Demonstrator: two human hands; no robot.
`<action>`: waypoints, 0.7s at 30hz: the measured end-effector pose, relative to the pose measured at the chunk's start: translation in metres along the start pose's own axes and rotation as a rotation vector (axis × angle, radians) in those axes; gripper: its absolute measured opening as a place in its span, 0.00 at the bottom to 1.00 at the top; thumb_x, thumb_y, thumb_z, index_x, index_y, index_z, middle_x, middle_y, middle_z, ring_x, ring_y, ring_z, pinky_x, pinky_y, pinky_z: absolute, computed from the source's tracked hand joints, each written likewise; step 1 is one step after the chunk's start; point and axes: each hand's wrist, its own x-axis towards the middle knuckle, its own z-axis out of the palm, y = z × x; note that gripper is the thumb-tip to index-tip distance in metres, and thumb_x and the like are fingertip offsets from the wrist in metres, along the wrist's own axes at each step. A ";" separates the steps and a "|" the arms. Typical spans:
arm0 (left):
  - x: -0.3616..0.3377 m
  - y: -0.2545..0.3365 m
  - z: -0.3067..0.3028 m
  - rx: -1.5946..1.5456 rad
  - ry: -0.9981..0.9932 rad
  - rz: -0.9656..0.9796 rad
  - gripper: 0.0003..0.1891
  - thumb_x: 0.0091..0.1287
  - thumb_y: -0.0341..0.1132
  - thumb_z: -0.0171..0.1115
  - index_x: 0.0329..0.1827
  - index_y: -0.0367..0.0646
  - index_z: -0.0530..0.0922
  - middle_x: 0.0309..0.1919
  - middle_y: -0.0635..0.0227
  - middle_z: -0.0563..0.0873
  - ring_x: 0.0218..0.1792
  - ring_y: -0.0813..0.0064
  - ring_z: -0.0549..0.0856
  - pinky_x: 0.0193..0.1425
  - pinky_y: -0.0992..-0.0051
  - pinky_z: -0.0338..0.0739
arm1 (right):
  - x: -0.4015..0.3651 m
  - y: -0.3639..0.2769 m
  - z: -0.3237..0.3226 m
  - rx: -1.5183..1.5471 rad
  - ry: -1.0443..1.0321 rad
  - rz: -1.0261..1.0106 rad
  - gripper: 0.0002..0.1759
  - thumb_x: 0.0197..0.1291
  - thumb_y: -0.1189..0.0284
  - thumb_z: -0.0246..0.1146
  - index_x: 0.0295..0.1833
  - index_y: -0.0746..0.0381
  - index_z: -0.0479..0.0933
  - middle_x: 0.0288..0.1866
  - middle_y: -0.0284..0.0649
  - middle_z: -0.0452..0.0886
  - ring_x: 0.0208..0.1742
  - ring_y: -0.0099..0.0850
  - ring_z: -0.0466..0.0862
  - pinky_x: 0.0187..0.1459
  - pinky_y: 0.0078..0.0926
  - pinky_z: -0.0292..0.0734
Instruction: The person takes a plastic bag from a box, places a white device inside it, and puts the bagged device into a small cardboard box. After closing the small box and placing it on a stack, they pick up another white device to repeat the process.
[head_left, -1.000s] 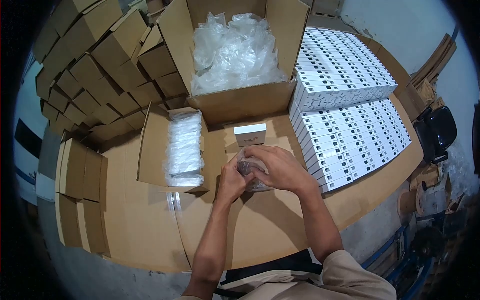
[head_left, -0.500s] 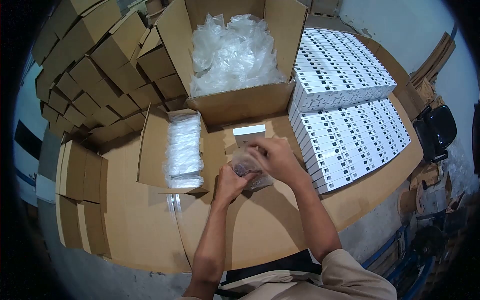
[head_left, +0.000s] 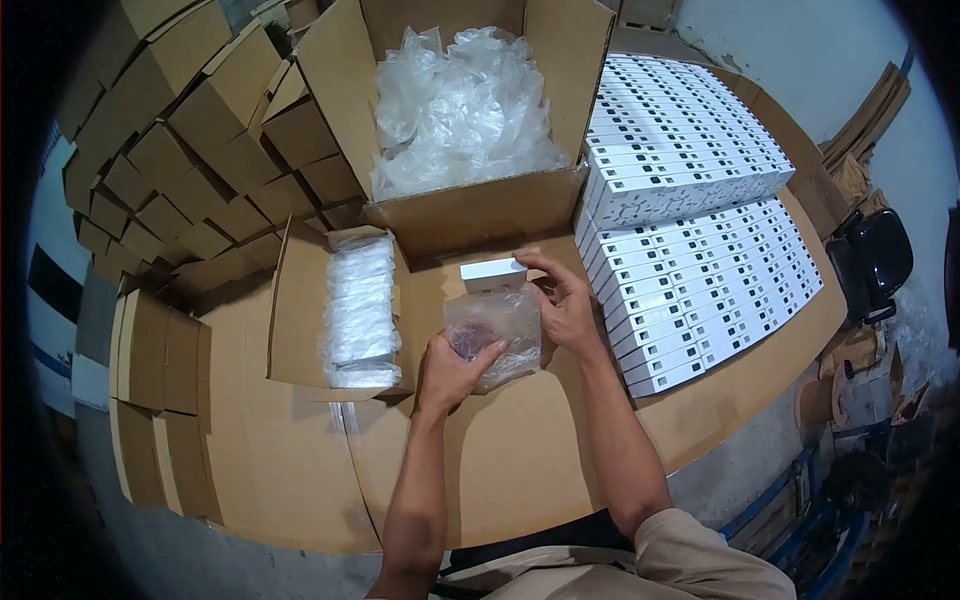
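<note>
A clear plastic bag is pinched between the thumb and fingers of my left hand, at the middle of the cardboard surface. Something round and dark shows through its left part. My right hand has its thumb and fingers closed at the right end of a small white box, just beyond the bag. The bag's upper right edge lies beside my right thumb. Left of my hands, a small open carton holds a row of plastic-wrapped items.
A large open carton full of clear bags stands at the back. Stacked rows of white boxes fill the right side. Brown cartons are piled at the back left, with more at the left edge. A black chair stands far right.
My right hand has moved from over the bag to the right end of the white box. The bag is now spread flatter, and my left hand has shifted slightly left and down.
</note>
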 end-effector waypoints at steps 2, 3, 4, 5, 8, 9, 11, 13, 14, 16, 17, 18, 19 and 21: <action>0.001 -0.001 -0.001 0.017 -0.006 0.002 0.18 0.61 0.39 0.82 0.48 0.37 0.88 0.41 0.61 0.94 0.44 0.71 0.92 0.52 0.69 0.84 | 0.001 0.000 -0.001 -0.025 -0.020 0.052 0.21 0.67 0.86 0.64 0.64 0.62 0.83 0.54 0.36 0.88 0.48 0.21 0.87 0.50 0.20 0.82; 0.002 -0.001 -0.001 0.023 -0.008 0.003 0.18 0.61 0.39 0.82 0.48 0.37 0.88 0.41 0.62 0.94 0.44 0.71 0.92 0.52 0.69 0.84 | 0.001 0.001 -0.001 -0.047 -0.006 0.065 0.20 0.67 0.85 0.65 0.63 0.63 0.83 0.54 0.36 0.88 0.47 0.21 0.87 0.50 0.20 0.82; 0.002 0.001 0.000 0.030 -0.006 0.001 0.18 0.61 0.39 0.82 0.48 0.37 0.88 0.41 0.62 0.94 0.44 0.71 0.92 0.52 0.69 0.84 | 0.002 0.001 -0.001 -0.069 0.007 0.077 0.19 0.67 0.85 0.66 0.62 0.63 0.83 0.53 0.36 0.88 0.46 0.21 0.87 0.50 0.20 0.83; 0.002 0.004 0.000 0.037 -0.004 0.000 0.19 0.60 0.40 0.82 0.48 0.37 0.88 0.41 0.62 0.94 0.44 0.71 0.92 0.52 0.68 0.84 | 0.002 0.002 -0.001 -0.050 0.021 0.053 0.19 0.66 0.85 0.67 0.62 0.64 0.83 0.54 0.37 0.88 0.47 0.21 0.87 0.50 0.20 0.83; 0.001 0.009 0.001 0.029 -0.003 0.010 0.19 0.60 0.40 0.83 0.48 0.37 0.88 0.41 0.62 0.94 0.44 0.71 0.92 0.53 0.68 0.85 | 0.003 0.007 0.003 0.028 0.080 -0.014 0.18 0.66 0.85 0.68 0.61 0.66 0.82 0.54 0.38 0.87 0.48 0.22 0.87 0.50 0.21 0.83; 0.001 0.010 0.001 0.021 -0.004 0.016 0.19 0.60 0.40 0.83 0.48 0.37 0.88 0.40 0.62 0.94 0.44 0.71 0.92 0.53 0.68 0.85 | 0.003 0.008 0.005 0.067 0.113 -0.031 0.18 0.66 0.85 0.69 0.61 0.67 0.82 0.54 0.39 0.87 0.48 0.22 0.87 0.51 0.21 0.84; 0.002 0.006 0.001 0.058 -0.028 -0.028 0.20 0.60 0.35 0.83 0.50 0.36 0.86 0.43 0.63 0.92 0.45 0.73 0.90 0.53 0.69 0.84 | 0.003 0.008 0.005 0.119 0.173 -0.044 0.17 0.67 0.85 0.69 0.60 0.68 0.80 0.53 0.40 0.86 0.49 0.24 0.86 0.51 0.22 0.84; 0.003 0.008 0.000 0.081 -0.040 -0.034 0.20 0.60 0.33 0.82 0.52 0.34 0.85 0.44 0.64 0.92 0.45 0.74 0.89 0.54 0.69 0.84 | 0.002 0.006 0.004 0.143 0.227 -0.035 0.16 0.67 0.85 0.68 0.59 0.69 0.78 0.51 0.42 0.85 0.50 0.25 0.86 0.51 0.23 0.85; 0.002 0.011 -0.001 0.085 -0.042 -0.018 0.20 0.60 0.33 0.83 0.52 0.34 0.85 0.44 0.63 0.92 0.45 0.73 0.89 0.54 0.69 0.84 | 0.001 0.006 0.004 0.166 0.257 -0.037 0.16 0.68 0.85 0.68 0.59 0.69 0.77 0.51 0.42 0.85 0.50 0.25 0.86 0.52 0.24 0.85; 0.001 0.011 -0.001 0.096 -0.038 0.003 0.21 0.60 0.35 0.83 0.52 0.34 0.86 0.44 0.62 0.92 0.45 0.71 0.90 0.54 0.68 0.84 | -0.001 -0.002 0.007 0.212 0.318 -0.039 0.15 0.68 0.85 0.68 0.58 0.68 0.75 0.51 0.43 0.84 0.51 0.27 0.87 0.53 0.26 0.87; 0.002 0.007 -0.001 0.104 -0.031 0.010 0.22 0.59 0.38 0.83 0.51 0.35 0.86 0.43 0.60 0.93 0.45 0.69 0.91 0.54 0.68 0.85 | -0.001 -0.005 0.008 0.259 0.330 -0.039 0.15 0.68 0.84 0.68 0.57 0.67 0.75 0.51 0.43 0.84 0.51 0.27 0.87 0.54 0.27 0.88; 0.002 0.006 -0.001 0.112 -0.025 0.017 0.23 0.59 0.40 0.83 0.51 0.35 0.87 0.43 0.58 0.93 0.46 0.68 0.92 0.54 0.67 0.85 | -0.002 -0.007 0.009 0.307 0.342 -0.039 0.15 0.69 0.84 0.68 0.57 0.67 0.74 0.52 0.43 0.84 0.52 0.28 0.87 0.54 0.28 0.89; 0.001 0.007 0.000 0.118 -0.019 0.018 0.23 0.59 0.40 0.83 0.51 0.35 0.87 0.43 0.58 0.93 0.46 0.67 0.92 0.54 0.67 0.85 | -0.002 -0.008 0.010 0.354 0.353 -0.038 0.14 0.69 0.84 0.67 0.57 0.67 0.73 0.53 0.44 0.83 0.52 0.28 0.87 0.55 0.30 0.90; 0.001 0.010 0.000 0.129 -0.005 0.020 0.23 0.59 0.40 0.83 0.51 0.35 0.87 0.44 0.58 0.93 0.46 0.67 0.92 0.55 0.67 0.85 | -0.001 -0.004 0.008 0.464 0.341 -0.032 0.14 0.69 0.84 0.67 0.56 0.67 0.73 0.54 0.44 0.83 0.53 0.30 0.87 0.56 0.33 0.90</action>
